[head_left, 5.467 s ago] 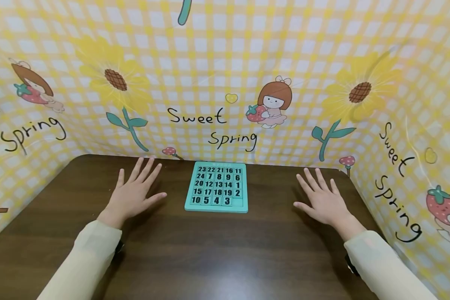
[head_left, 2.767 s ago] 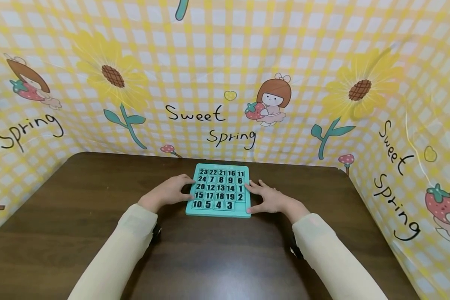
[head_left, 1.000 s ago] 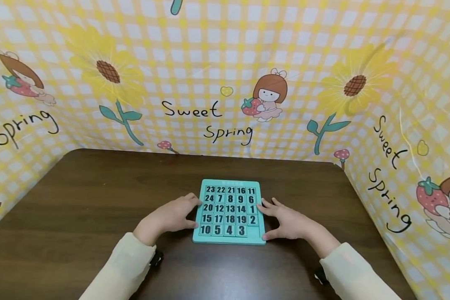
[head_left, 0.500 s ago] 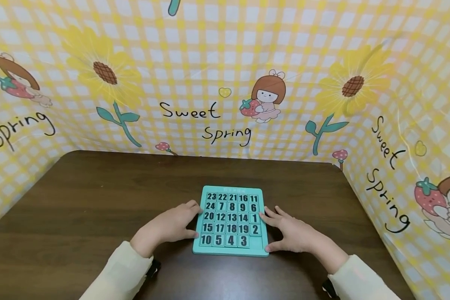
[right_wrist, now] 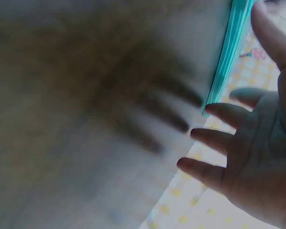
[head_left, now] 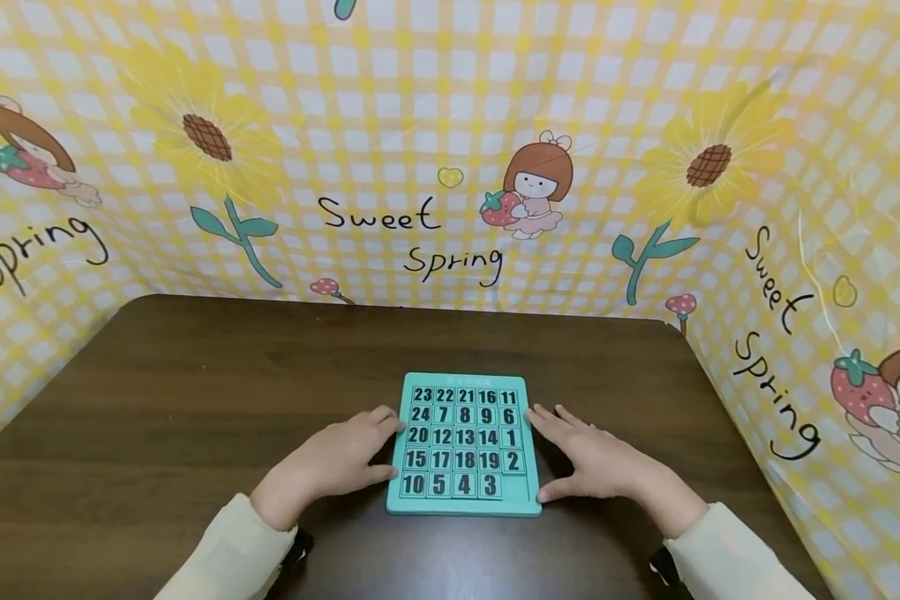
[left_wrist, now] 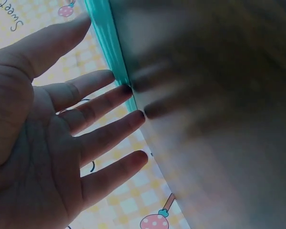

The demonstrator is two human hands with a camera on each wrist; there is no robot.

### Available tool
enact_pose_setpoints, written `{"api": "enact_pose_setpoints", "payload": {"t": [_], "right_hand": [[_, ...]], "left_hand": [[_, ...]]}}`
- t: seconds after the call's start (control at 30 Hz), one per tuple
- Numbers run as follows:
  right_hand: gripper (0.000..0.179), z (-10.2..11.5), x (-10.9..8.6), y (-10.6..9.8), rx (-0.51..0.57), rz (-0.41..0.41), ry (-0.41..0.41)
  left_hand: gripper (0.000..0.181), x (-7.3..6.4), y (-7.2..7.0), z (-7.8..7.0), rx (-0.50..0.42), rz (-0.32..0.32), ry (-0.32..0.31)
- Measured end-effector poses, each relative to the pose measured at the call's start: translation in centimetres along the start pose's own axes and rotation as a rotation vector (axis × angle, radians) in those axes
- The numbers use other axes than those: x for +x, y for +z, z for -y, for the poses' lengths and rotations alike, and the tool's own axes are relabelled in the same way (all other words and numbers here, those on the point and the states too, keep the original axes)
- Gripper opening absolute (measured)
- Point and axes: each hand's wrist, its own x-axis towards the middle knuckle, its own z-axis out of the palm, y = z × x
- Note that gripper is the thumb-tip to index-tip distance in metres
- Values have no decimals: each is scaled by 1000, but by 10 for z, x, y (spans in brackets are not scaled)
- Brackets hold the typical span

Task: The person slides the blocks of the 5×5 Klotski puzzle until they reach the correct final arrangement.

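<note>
A teal number slide puzzle (head_left: 465, 447) lies flat on the table, black digits upright to me, its bottom right cell bare. My left hand (head_left: 337, 457) is at its left edge, thumb and fingertips at or touching the rim. At the opposite side is my right hand (head_left: 598, 460), thumb by the lower right corner and fingers extended along the right edge. The left wrist view shows straight, spread fingers (left_wrist: 112, 138) beside the puzzle's side (left_wrist: 106, 36). Straight fingers (right_wrist: 202, 172) also appear in the right wrist view, close to the teal side (right_wrist: 227, 52); contact there is hard to tell.
The dark brown wooden table (head_left: 217, 375) reflects light near its front. A yellow checked cloth (head_left: 375, 150) with printed flowers and lettering stands behind it and along both sides. Dark wrist straps (head_left: 666, 567) show below the pale sleeves (head_left: 228, 550).
From resting flat and apart, my hands came to the puzzle's two sides. The puzzle slid from the table's back edge towards me. Lately it has nearly stopped, and my right fingers have straightened.
</note>
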Motion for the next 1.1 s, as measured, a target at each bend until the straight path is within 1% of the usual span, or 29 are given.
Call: {"api": "enact_pose_setpoints", "payload": {"t": [0.07, 0.13, 0.2, 0.3, 0.37, 0.47, 0.63, 0.87, 1.0, 1.1], "right_hand": [[107, -1, 3, -1, -3, 23, 13], [110, -1, 6, 0, -11, 50, 24], [114, -2, 7, 1, -24, 67, 29], [120, -3, 8, 1, -44, 63, 31], [122, -4, 9, 1, -58, 60, 24], [125, -3, 10, 2, -71, 64, 13], [125, -3, 11, 5, -76, 69, 11], [125, -5, 11, 6, -88, 65, 13], [125, -5, 11, 6, -132, 61, 10], [126, -5, 11, 5, -189, 61, 3]], "left_hand": [[57, 0, 1, 1, 24, -21, 12], [61, -2, 4, 1, 46, -44, 44], [65, -3, 5, 0, 63, -68, 94], [67, -3, 6, -3, 77, -82, 173], [66, -2, 6, -8, 80, -72, 217], [62, -1, 6, -17, 99, -39, 274], [59, 1, 11, -31, 155, 9, 347], [58, 5, 17, -43, 211, 79, 385], [59, 6, 18, -47, 238, 82, 406], [59, 6, 17, -50, 244, 82, 428]]}}
